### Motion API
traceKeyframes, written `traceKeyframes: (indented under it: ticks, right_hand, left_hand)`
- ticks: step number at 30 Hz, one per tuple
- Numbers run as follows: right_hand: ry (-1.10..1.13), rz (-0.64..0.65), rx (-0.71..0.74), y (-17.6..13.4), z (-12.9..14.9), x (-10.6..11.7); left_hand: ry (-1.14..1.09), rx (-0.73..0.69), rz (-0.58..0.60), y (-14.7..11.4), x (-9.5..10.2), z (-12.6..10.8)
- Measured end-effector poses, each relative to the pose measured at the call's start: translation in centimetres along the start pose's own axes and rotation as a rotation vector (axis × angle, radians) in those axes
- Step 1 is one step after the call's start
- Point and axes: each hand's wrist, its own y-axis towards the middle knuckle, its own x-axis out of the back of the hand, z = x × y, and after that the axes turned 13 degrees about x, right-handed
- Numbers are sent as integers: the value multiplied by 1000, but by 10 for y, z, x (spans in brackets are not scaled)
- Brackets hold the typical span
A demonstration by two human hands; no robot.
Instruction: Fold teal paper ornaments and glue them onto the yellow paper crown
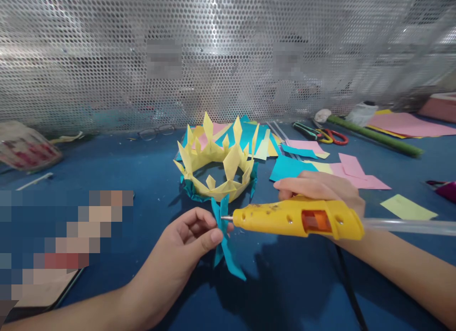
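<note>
My left hand [194, 238] pinches a folded teal paper strip [231, 260] between thumb and fingers, its ends sticking out above and below. Wrapped around a yellow hot glue gun [270, 217], my right hand [320, 191] points the metal nozzle to the left. The nozzle tip is at the teal paper, close to my left thumb; whether glue is coming out is too small to see. A clear glue stick [409, 225] extends from the gun's back end. Just beyond my left hand stands a pale yellow paper crown [233, 165] with pointed tips and teal paper around its base.
Colored paper sheets [295, 168] lie behind and to the right. Scissors [337, 136], a utility knife [306, 131] and a green stem [377, 135] are farther back. Eyeglasses [147, 134] rest by the perforated metal panel [228, 60]. A black cord [351, 288] runs below my right arm.
</note>
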Motion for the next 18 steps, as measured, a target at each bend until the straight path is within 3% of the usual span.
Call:
traceKeyframes:
  ticks: [11,18]
  right_hand:
    - [40,-5,-8,-1,0,3]
    - [36,-76,-118,-3,-7,-2]
  left_hand:
    - [-23,31,-28,-1,-1,-2]
    - [-41,23,-10,-2,-2,-3]
